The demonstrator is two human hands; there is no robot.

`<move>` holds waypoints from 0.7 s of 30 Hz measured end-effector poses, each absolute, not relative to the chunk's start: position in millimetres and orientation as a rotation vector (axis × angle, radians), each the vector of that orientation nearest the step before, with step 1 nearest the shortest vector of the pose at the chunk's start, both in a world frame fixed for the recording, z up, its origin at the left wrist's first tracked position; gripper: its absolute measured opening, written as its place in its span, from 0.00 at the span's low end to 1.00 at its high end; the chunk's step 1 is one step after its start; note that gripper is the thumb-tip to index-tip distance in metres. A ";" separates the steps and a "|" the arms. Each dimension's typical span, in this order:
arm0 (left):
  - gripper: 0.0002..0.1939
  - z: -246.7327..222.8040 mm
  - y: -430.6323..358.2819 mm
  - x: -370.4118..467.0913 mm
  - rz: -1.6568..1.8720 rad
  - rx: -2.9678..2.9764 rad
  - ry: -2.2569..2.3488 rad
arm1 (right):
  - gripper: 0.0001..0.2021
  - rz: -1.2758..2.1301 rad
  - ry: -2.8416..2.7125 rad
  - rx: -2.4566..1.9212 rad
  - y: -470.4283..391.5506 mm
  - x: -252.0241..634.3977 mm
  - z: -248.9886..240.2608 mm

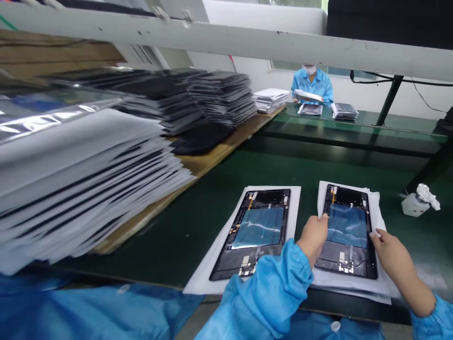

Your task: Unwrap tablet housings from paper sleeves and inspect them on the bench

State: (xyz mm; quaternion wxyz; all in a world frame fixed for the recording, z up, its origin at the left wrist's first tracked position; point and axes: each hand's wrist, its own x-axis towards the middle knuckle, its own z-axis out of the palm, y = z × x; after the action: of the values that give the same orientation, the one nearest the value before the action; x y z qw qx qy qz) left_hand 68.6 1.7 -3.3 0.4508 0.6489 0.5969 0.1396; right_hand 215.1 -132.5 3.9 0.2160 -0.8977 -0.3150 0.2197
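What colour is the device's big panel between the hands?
The big panel is blue; the head view shows it.

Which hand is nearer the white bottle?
Right. The right hand is at the right-hand tablet's right edge, nearer the camera than the bottle and left of it; the left hand is farther off, at that tablet's left edge.

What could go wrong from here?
The bare left hand and bare right hand hold one flat black rectangular device from both sides; it might slip. The thin white sheets beneath could shift. The blue fabric left sleeve might brush the similar black rectangular device alongside.
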 end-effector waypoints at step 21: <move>0.13 5.7 2.5 20.0 0.638 0.723 0.822 | 0.25 1.297 -0.464 -1.499 -152.7 146.7 52.3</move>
State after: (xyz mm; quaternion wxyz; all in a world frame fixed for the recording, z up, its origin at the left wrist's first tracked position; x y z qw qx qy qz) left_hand 20.0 2.5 5.7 0.8059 0.3380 0.3839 0.2982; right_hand 146.7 -152.7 52.3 0.5252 -0.6264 -0.1940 0.5423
